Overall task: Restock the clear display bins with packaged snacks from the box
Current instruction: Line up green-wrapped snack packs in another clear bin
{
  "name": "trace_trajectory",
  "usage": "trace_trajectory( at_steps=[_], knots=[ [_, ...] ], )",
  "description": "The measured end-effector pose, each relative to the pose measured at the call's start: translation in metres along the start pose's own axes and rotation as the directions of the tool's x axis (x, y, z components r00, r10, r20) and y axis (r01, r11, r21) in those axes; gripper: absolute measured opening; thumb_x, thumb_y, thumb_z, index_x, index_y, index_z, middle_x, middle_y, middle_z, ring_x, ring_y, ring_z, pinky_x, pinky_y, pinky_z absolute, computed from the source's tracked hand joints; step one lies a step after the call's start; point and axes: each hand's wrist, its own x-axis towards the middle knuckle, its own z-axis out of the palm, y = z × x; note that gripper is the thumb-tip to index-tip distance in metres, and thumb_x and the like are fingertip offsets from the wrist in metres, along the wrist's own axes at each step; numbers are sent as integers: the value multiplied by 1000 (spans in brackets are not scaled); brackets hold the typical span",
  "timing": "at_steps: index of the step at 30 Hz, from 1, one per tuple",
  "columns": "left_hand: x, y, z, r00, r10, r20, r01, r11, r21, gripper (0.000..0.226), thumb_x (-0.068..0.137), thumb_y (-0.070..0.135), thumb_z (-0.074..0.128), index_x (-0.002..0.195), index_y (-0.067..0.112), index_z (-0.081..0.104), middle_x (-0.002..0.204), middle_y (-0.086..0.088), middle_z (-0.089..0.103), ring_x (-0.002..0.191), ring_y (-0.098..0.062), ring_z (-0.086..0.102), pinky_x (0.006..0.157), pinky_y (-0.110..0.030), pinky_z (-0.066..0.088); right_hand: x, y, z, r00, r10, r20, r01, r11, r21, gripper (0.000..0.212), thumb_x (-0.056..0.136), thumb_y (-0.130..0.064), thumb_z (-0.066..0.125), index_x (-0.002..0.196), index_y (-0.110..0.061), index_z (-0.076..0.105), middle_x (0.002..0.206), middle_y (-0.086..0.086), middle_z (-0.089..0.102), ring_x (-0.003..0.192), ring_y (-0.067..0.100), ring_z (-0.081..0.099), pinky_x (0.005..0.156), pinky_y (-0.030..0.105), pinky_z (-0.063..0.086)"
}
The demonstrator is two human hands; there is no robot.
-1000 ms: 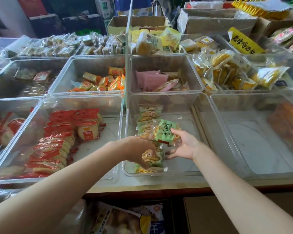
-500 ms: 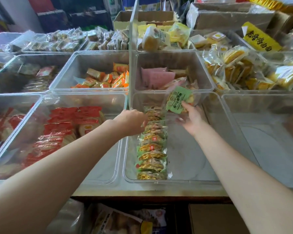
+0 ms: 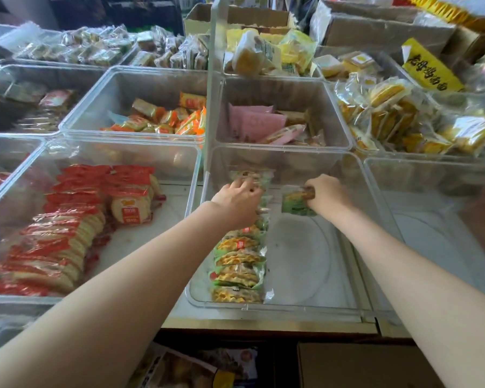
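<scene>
My right hand (image 3: 324, 193) has its fingers curled around a green snack packet (image 3: 297, 201), holding it low inside the clear bin (image 3: 291, 305), toward its far end and just right of the row of green packets (image 3: 240, 256). My left hand (image 3: 237, 198) sits over the far end of that row with fingers bent onto the top packets; through the blur I think it grips one, but I cannot tell for sure. Left of this bin, a neighbouring bin (image 3: 95, 148) holds red-wrapped crackers (image 3: 76, 219).
</scene>
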Motion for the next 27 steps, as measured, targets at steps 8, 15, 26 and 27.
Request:
trace_trajectory(
  at_steps=[8,15,26,27],
  knots=[
    [7,-2,-13,981,-121,149,88,973,213,51,93,43,44,135,18,31,133,-11,50,123,-32,45,102,-42,30,9,-42,31,906,416,-74,-256,680,688,74,79,-20,75,135,-4,30,140,18,31,117,32,49,91,35,40],
    [18,23,-23,972,205,-116,-164,942,293,42,91,39,46,128,18,46,132,-7,46,125,-27,39,106,-39,26,22,-39,32,940,339,-26,-273,799,536,48,85,-21,64,124,-5,41,130,21,44,113,38,51,86,36,43],
    [55,38,-3,959,-97,266,-17,917,399,56,98,51,10,144,27,32,147,-3,38,142,-31,10,110,-53,12,24,-8,26,945,322,-61,-286,901,328,46,85,-28,66,122,-9,46,122,18,51,110,37,53,85,38,44],
    [54,42,-2,954,-130,269,15,921,390,59,97,52,11,142,25,37,145,-5,40,140,-31,14,109,-53,15,21,-10,28,946,317,-72,-277,901,334,48,85,-27,66,123,-8,43,124,18,50,111,38,53,84,38,44]
  ],
)
